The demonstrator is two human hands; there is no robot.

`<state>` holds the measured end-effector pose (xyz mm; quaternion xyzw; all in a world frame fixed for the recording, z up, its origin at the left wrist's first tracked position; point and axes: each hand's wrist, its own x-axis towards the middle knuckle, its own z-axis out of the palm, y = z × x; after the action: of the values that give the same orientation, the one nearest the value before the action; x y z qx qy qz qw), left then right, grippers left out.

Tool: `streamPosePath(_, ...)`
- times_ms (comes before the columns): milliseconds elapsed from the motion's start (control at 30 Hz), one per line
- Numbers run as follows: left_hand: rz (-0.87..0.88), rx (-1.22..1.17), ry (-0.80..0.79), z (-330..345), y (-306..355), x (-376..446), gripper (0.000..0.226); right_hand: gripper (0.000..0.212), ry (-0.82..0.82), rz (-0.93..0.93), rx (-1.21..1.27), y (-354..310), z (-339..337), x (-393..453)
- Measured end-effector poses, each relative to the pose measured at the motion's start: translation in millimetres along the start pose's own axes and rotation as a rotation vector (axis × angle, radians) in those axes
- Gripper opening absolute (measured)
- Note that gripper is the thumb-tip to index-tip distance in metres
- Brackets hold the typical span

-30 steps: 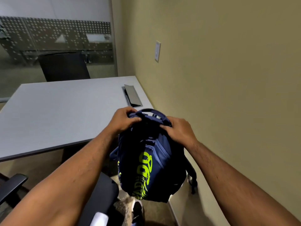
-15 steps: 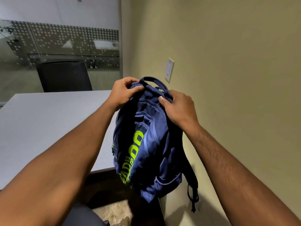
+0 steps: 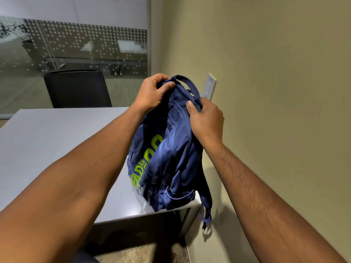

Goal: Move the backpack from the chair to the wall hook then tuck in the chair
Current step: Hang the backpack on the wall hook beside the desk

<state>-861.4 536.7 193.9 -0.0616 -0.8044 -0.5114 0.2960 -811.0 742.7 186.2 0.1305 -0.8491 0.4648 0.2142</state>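
Fingers (image 3: 163, 86) of the left hand (image 3: 152, 92) are curled shut over bunched fabric at the top left of the navy-blue fabric backpack with lime-green lettering (image 3: 167, 154); the thumb of the right hand (image 3: 207, 118) presses the front panel while its other fingers wrap out of sight behind the top right shoulder of the bag. Between the two grips the arched webbing carry loop (image 3: 187, 84) stands free and open, which suggests the two-handed hold serves to present that loop to a hook. No wall hook is visible in this view.

The backpack hangs in the air, clear of any chair, its lower end above the near right corner of the pale grey, matte, smooth-topped counter (image 3: 57, 149), and close beside the flat olive-beige painted wall (image 3: 275, 92). The cloth is soft and slack, folding into creases along the zip seams, so the bag appears lightly loaded. A dark shoulder strap (image 3: 207, 196) dangles from its wall side.

A white rectangular wall plate (image 3: 210, 86) sits just behind the loop. A black upholstered chair back (image 3: 76, 88) stands at the counter's far edge, before a dot-patterned frosted glass partition (image 3: 76, 46).
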Motion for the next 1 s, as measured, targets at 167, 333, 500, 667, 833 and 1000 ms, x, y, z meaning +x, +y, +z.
streamPosePath(167,-0.019,0.040,-0.047,16,-35,30,0.006,0.021,-0.001,0.070,0.088,21,31,21)
streamPosePath(333,-0.052,0.032,-0.075,43,-66,53,0.011,0.017,0.046,0.113,0.122,43,51,36)
streamPosePath(500,-0.072,0.013,-0.121,77,-79,70,0.012,0.019,0.068,0.149,0.061,72,52,56)
streamPosePath(667,-0.148,0.013,-0.010,114,-82,84,0.013,0.019,0.083,0.246,-0.026,104,57,53)
streamPosePath(833,-0.164,0.058,-0.091,136,-88,78,0.017,0.022,0.092,0.270,-0.118,115,62,60)
streamPosePath(1000,-0.138,0.200,-0.206,139,-99,69,0.033,0.026,0.046,0.262,-0.213,121,64,65)
